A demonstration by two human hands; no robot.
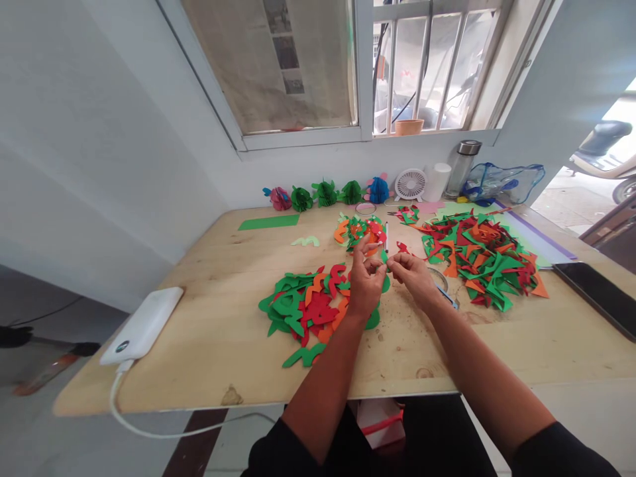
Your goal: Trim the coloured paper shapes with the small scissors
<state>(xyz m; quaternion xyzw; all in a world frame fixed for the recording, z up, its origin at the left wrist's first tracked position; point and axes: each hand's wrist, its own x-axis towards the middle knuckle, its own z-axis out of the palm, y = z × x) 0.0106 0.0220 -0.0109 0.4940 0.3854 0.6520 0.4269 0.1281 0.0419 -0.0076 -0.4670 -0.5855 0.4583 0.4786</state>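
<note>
My left hand (366,278) and my right hand (411,273) meet near the middle of the table, fingertips pinched together around a small green paper piece (384,256). Most of that piece is hidden by the fingers. Under and left of my left forearm lies a pile of green, red and orange cut-out shapes (303,305). Just beyond the hands are a smaller heap of cut-outs (355,233) and a white pen (387,236). Beside my right wrist lie a roll of tape (438,281) and a blue cutter (448,298).
A large heap of paper scraps (489,262) covers the right side, with a black phone (596,295) near it. A white power bank (144,326) with a cable sits at left. Along the wall stand honeycomb paper figures (325,193), a small fan (410,184) and a bottle (463,169).
</note>
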